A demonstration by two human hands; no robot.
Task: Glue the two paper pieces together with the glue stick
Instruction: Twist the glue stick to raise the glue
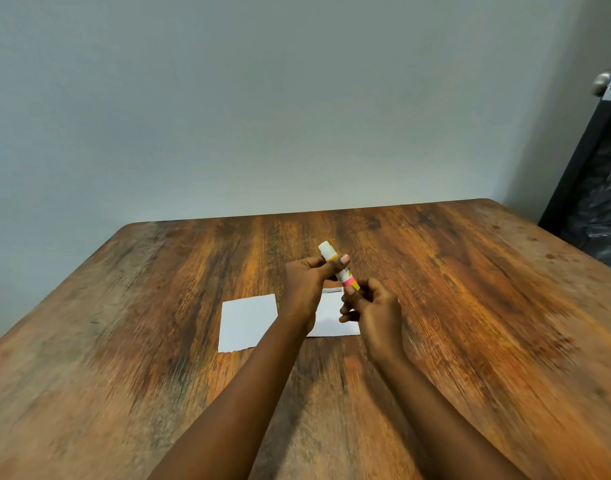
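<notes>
Hands meet above the table: left hand grips the glue stick, tipped toward eleven o'clock; right hand pinches its base over two paper pieces.

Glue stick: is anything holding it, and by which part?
Yes. The left hand grips the glue stick around its upper body; the right hand pinches its lower end.

Two bare forearms rise from the lower edge of the frame, sleeveless; left hand and right hand wear no rings, watch or gloves.
</notes>
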